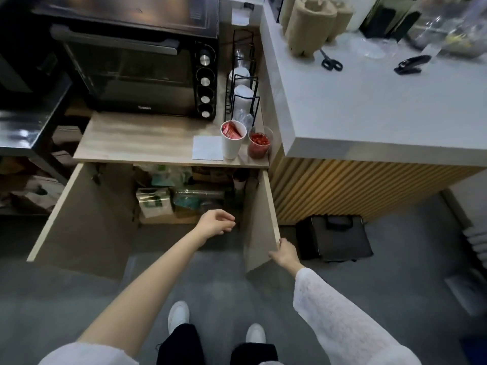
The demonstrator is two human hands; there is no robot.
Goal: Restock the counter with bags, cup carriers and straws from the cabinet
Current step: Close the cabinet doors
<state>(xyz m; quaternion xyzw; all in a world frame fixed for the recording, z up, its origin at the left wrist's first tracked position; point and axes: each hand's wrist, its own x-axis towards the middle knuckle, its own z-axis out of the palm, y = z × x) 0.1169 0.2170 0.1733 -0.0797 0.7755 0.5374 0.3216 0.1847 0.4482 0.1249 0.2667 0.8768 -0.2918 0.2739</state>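
Cabinet [163, 196]: under the wooden shelf, both doors swung out; packed with plastic-wrapped bags [154, 202] and sleeves, contents hard to tell apart.
Left hand [217, 222]: at the cabinet mouth, fingers loosely curled, holding nothing, just short of the packages.
Right hand [284, 252]: fingers hooked on the outer edge of the right door [259, 222].
Counter [382, 101]: grey top, up right; cup carriers [312, 25] stacked there, scissors [330, 61] nearby.
Shelf [147, 138]: oven [131, 67], two cups.
Floor: grey, black case [334, 238] right of the door.
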